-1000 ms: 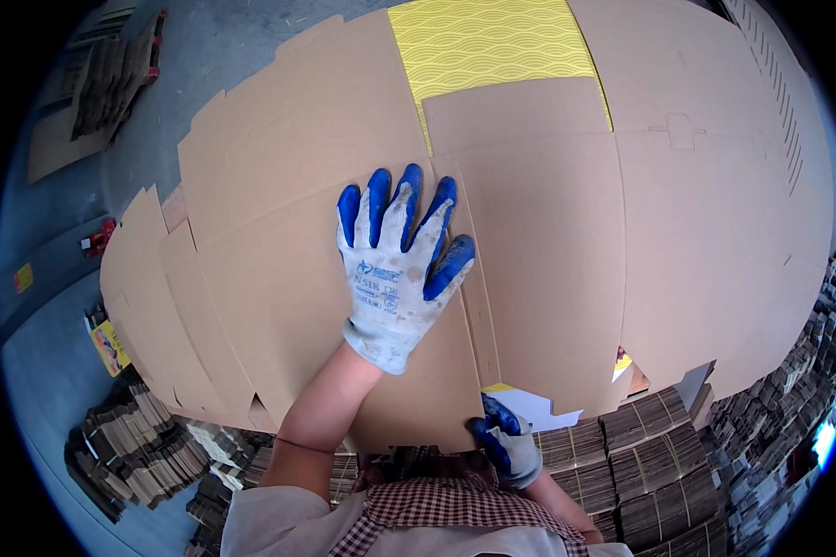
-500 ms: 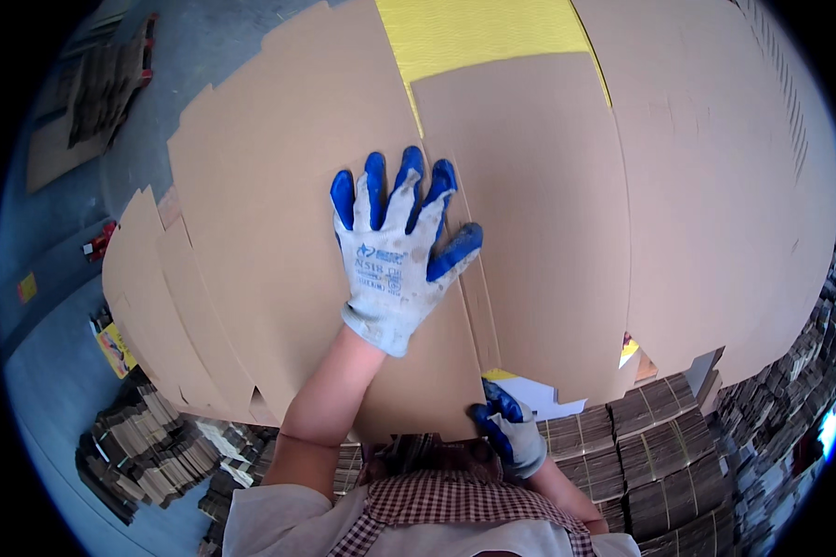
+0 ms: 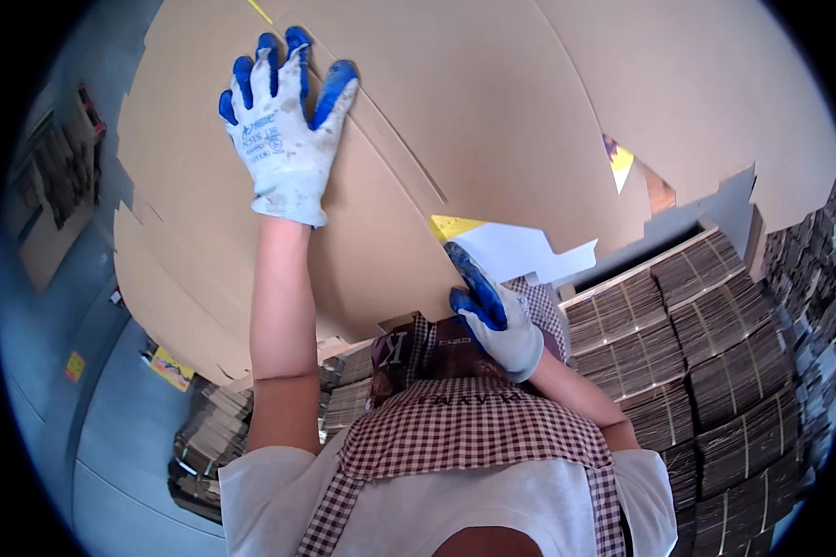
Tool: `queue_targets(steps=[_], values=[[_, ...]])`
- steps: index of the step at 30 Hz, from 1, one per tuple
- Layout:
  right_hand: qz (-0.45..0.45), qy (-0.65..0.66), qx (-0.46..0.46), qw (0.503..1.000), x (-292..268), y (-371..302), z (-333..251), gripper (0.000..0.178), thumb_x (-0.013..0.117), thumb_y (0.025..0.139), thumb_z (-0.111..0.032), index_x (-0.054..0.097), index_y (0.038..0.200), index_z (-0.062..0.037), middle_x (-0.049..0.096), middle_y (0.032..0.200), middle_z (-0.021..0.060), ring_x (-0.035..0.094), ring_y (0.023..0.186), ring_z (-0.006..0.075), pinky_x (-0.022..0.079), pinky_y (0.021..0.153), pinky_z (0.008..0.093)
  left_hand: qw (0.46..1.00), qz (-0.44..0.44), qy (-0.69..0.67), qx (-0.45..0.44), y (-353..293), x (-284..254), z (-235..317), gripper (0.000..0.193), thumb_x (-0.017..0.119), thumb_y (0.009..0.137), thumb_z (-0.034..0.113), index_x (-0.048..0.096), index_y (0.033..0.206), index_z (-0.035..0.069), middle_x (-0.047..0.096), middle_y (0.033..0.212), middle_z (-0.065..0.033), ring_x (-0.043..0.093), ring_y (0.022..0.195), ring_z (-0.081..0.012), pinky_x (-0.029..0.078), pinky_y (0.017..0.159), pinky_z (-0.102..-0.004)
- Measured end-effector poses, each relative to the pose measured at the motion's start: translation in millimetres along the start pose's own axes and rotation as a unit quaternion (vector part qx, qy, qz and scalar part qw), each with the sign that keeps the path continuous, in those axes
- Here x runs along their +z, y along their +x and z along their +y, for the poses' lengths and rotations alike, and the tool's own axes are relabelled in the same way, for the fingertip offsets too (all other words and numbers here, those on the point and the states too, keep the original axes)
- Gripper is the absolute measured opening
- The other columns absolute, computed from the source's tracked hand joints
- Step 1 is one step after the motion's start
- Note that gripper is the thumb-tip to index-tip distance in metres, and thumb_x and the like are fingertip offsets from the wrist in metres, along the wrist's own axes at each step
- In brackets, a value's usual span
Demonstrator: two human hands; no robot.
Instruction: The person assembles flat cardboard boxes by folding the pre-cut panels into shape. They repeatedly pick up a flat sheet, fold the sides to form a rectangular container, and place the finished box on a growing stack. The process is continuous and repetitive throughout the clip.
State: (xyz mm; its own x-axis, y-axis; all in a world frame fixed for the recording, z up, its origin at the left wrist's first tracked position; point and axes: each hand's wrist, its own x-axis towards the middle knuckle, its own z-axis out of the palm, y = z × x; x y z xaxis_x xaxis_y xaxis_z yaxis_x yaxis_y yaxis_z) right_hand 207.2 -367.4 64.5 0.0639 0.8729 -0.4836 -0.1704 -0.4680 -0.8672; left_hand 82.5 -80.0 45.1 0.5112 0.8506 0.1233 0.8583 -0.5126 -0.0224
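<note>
My left hand (image 3: 283,139), in a white work glove with blue fingertips, lies flat with fingers spread on a large brown cardboard sheet (image 3: 376,241). Beside its thumb run a crease and a narrow slot in the board. My right hand (image 3: 500,320), gloved alike, is at the sheet's near edge in front of my apron. Its fingers are stretched out and its thumb stands apart, with nothing visible between them. Just beyond it, a white and yellow piece (image 3: 506,249) shows through a gap in the cardboard. Another broad cardboard panel (image 3: 697,84) stretches to the right.
Strapped bundles of flat cardboard (image 3: 622,348) stand close on my right, with more stacks (image 3: 813,251) farther right. Other bundles (image 3: 215,422) sit at the lower left on the blue-grey floor (image 3: 125,436). Cardboard pieces (image 3: 60,190) stand at the far left.
The view has shifted and turned. My left hand stays spread on the cardboard, now farther toward the upper left. My right hand's fingers have straightened. The large yellow area at the top is nearly out of sight.
</note>
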Motion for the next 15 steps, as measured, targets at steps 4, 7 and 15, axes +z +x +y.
queue_targets(steps=[4, 7, 15], values=[[0.016, -0.077, -0.032, 0.996, -3, -9, 10, 0.060, 0.071, 0.082, -0.005, 0.049, 0.138, -0.0007, 0.064, 0.114, 0.0216, 0.066, 0.099, 0.0345, 0.052, 0.088, 0.0375, 1.000, 0.005, 0.023, 0.008, -1, 3, 3, 0.058, 0.065, 0.089, 0.047, 0.056, 0.136, 0.013, 0.052, 0.140, -0.0159, 0.046, 0.129, -0.0342, 0.033, 0.109, -0.0450], [0.053, -0.063, -0.038, 0.996, 0, -17, 21, 0.052, 0.072, 0.080, -0.007, 0.055, 0.129, 0.0003, 0.065, 0.108, 0.0200, 0.066, 0.093, 0.0344, 0.053, 0.083, 0.0377, 1.000, -0.014, -0.026, -0.002, -2, 10, -5, 0.063, 0.062, 0.089, 0.054, 0.054, 0.138, 0.016, 0.047, 0.144, -0.0161, 0.040, 0.133, -0.0379, 0.026, 0.112, -0.0503], [0.085, -0.042, -0.018, 0.995, -2, -18, 21, 0.042, 0.071, 0.080, -0.010, 0.060, 0.120, -0.0018, 0.065, 0.105, 0.0167, 0.067, 0.089, 0.0320, 0.054, 0.079, 0.0358, 1.000, -0.008, -0.004, 0.025, -3, 15, -1, 0.062, 0.059, 0.092, 0.053, 0.054, 0.138, 0.012, 0.049, 0.142, -0.0175, 0.043, 0.131, -0.0362, 0.030, 0.112, -0.0472]])
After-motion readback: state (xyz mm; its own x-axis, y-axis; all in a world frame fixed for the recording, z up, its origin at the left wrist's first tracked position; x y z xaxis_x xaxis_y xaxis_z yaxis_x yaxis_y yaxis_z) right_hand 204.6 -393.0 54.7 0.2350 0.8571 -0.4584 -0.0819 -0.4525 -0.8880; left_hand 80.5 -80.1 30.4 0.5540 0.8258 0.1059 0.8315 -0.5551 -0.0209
